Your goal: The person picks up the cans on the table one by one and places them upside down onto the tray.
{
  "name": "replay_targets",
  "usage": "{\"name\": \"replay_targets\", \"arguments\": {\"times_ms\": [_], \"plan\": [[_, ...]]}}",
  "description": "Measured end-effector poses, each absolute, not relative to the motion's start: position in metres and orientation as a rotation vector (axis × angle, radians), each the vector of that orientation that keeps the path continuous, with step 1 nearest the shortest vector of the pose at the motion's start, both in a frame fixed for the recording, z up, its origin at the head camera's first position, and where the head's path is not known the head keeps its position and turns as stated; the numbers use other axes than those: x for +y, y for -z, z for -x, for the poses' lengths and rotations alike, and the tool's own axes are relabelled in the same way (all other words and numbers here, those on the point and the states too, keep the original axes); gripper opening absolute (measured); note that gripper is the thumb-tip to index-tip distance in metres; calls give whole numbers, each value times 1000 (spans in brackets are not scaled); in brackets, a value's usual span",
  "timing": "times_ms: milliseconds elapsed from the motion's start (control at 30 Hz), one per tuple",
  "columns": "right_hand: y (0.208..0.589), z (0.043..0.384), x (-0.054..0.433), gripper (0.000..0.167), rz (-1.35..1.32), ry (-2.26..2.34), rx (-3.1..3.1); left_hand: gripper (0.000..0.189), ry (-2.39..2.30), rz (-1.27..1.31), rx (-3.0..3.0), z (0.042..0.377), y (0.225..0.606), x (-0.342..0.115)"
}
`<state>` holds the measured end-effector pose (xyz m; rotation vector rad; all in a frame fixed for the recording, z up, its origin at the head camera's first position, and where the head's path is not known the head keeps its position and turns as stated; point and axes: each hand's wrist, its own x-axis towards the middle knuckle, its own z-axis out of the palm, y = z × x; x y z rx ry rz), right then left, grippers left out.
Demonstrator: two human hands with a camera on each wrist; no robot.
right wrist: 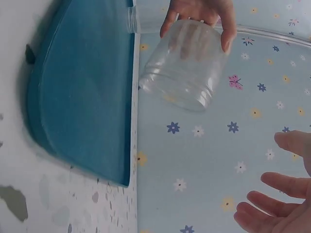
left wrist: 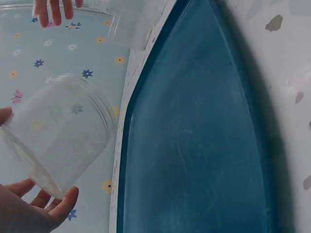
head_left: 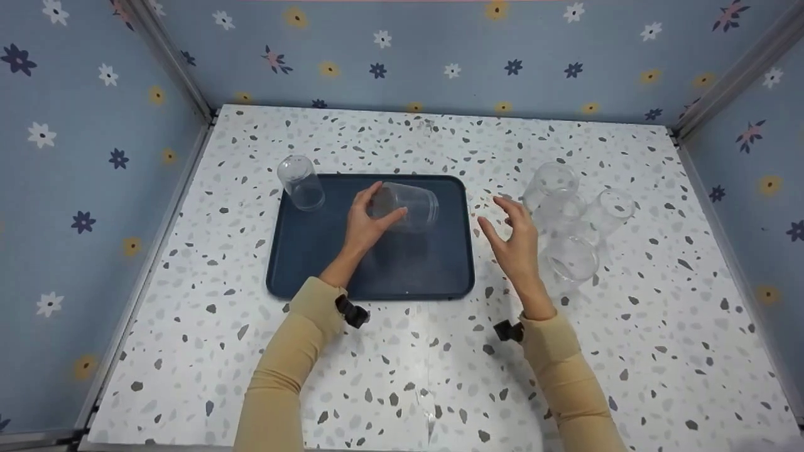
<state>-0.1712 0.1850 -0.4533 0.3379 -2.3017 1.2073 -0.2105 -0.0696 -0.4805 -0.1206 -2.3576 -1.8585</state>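
My left hand (head_left: 366, 227) grips a clear plastic jar (head_left: 411, 206) by its base end, above the dark blue tray (head_left: 314, 263). The jar lies tilted on its side, its ridged rim end pointing right in the head view. In the left wrist view, thumb and fingers wrap the base of the jar (left wrist: 63, 136). My right hand (head_left: 518, 245) is off the tray's right edge, thumb and fingers spread apart with nothing between them. In the right wrist view the fingers of the right hand (right wrist: 282, 194) are apart from the jar (right wrist: 187, 68).
Another clear jar (head_left: 303, 183) stands at the tray's back left corner. Several clear jars (head_left: 571, 257) cluster on the speckled table (head_left: 659, 314) just right of my right hand. Flower-patterned walls (head_left: 427, 56) enclose the back and both sides.
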Motion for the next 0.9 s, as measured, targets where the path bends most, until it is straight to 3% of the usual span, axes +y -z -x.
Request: {"name": "replay_targets", "arguments": {"times_ms": [567,900], "plan": [[444,153,220,59,-86,-926,-2534,80,1638,198,-2563,239,468,-82],[447,148,240,69,51,-858,-2555,75,1394,236,-2755,251,453,-84]]}}
